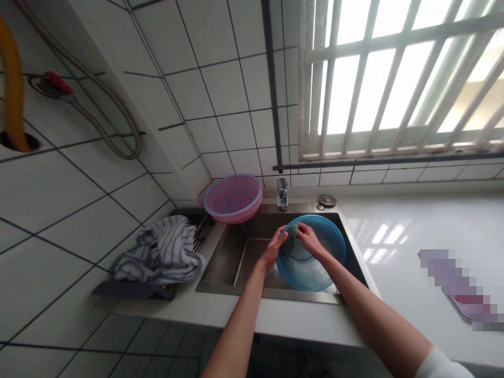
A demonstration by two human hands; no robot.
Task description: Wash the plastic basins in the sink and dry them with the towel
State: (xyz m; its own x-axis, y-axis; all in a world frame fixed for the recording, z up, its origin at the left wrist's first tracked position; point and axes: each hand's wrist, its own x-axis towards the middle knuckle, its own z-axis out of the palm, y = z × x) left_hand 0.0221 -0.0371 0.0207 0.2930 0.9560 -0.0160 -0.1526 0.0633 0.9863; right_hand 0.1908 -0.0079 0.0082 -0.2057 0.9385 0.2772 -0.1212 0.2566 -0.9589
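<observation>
Over the right-hand part of a steel sink (226, 268), a round blue colander (331, 247) is presenting its open mouth to the viewer; whether its base is resting on the sink floor cannot be told. The left hand (271, 250) is closing around the colander's left rim, with the thumb lying near the edge. The right hand (310, 241) is reaching across the opening, its fingers bunching in a pinch on a green cloth (290, 242), which is lying against the inner wall at the upper left. The governing relation is this one: the cloth is sitting between the two hands, just to the left of the right fingertips and close beside the left thumb, its longer direction running roughly down the wall from the rim. The colander, being round, is offering no long axis. Its right and near walls are standing free of both hands, although the right forearm is crossing above the near right edge. Sink room is opening on the left; the right sink edge is lying close by the colander, the faucet (282, 195) is standing just behind, and a pink basket (232, 217) is bounding the far left corner.
</observation>
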